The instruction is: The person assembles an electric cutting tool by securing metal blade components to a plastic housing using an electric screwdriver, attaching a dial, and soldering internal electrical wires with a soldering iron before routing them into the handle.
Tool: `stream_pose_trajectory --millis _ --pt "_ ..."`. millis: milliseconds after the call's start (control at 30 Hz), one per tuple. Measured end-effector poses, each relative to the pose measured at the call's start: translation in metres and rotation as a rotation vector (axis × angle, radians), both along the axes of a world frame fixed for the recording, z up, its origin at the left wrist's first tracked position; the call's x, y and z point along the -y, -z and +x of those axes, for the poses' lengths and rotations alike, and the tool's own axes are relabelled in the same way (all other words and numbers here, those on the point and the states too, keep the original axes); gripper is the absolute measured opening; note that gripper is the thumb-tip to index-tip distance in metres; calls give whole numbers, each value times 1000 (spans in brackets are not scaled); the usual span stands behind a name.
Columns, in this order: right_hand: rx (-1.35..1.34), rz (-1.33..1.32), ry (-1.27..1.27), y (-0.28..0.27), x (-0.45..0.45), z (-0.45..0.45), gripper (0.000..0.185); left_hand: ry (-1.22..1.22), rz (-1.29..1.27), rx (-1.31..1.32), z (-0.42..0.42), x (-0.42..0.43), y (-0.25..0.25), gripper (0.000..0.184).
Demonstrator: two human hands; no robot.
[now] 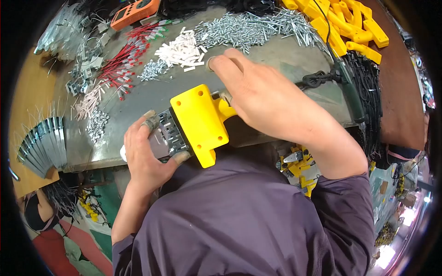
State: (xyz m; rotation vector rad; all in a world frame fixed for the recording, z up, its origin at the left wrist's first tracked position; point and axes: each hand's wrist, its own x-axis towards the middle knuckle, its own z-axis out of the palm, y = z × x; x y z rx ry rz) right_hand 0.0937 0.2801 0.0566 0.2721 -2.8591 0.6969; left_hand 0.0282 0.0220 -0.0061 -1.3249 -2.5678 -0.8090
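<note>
Silver fasteners (239,32) beyond right hand (258,87), grip unclear; yellow device (198,119) in grip of left hand (143,151)

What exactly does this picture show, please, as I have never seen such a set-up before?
There is no machine arm here: a person works with two bare hands, and a camera worn on the head looks forward and down at them. The left hand grips the slotted metal end of a yellow casing. The right hand is at the casing's other end; whether it holds anything is hidden. On the grey bench lie screws, white pieces, red wires and an orange meter, with more yellow parts at the far right.
</note>
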Motion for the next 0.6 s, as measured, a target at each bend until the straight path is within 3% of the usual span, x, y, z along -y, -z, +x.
stream_pose_trajectory --millis 167,267,367,433,500,600 --pt "-19 -372 -250 11 24 1 36 36 32 -8 -2 0 2 86" --pt "-202 -267 51 4 -25 21 39 51 56 -11 -2 0 4 86" --pt "-123 56 791 9 -135 68 39 24 33 -17 -3 3 -2 84" --pt "45 448 825 21 -196 126 44 20 18 44 -3 3 -6 85" --pt "176 572 825 50 -226 179 48 -20 9 76 -6 6 -7 88" --pt "228 259 1029 41 -194 174 55 -29 10 108 -13 -1 -10 85"
